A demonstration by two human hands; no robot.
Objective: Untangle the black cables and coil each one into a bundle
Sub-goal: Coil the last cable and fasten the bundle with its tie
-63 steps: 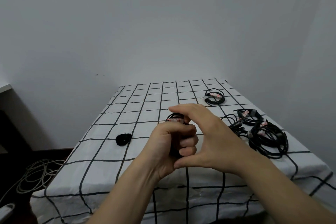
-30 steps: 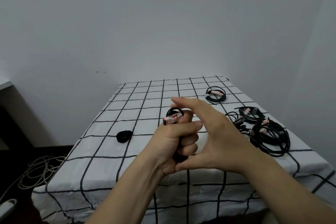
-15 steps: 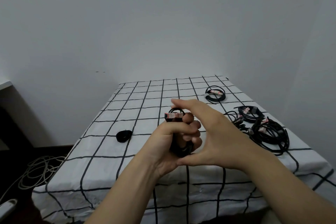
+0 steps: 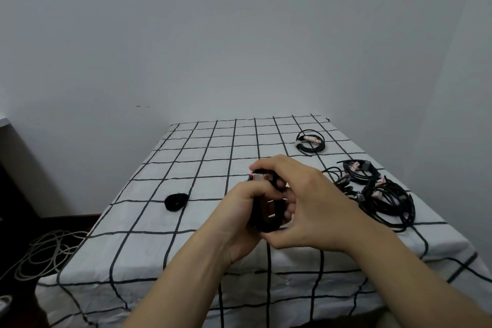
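While both forearms reach out over the near edge of the table (image 4: 149, 224), the left hand (image 4: 239, 210) grips a cable bundle (image 4: 267, 214) upright, fingers curled tight round its middle. The right hand (image 4: 311, 208) closes on the same bundle from the other side: index finger hooked over the top, thumb tucked under the bottom loop, other fingers curled vs. the coil's flank. The bundle is up in the air above the cloth, approx. mid-table, btwn the two palms. A connector (image 4: 259, 176) w/ a pinkish-white label sticks out at the top, just under the right index finger, pointing left.

On the checked cloth a small black wad (image 4: 175, 201) lies left of the hands, well apart from them. Toward the far right corner sits one coiled cable (image 4: 310, 141), looped flat, pale labels on it. Nearer, along the right edge, is a tangle of black cables (image 4: 386, 200), several loops overlapping, connectors w/ pink tags mixed in; can't tell how many cables are in it. Down on the floor, left of the table, lie loose loops of pale cord (image 4: 48, 253). Plain grey wall behind.
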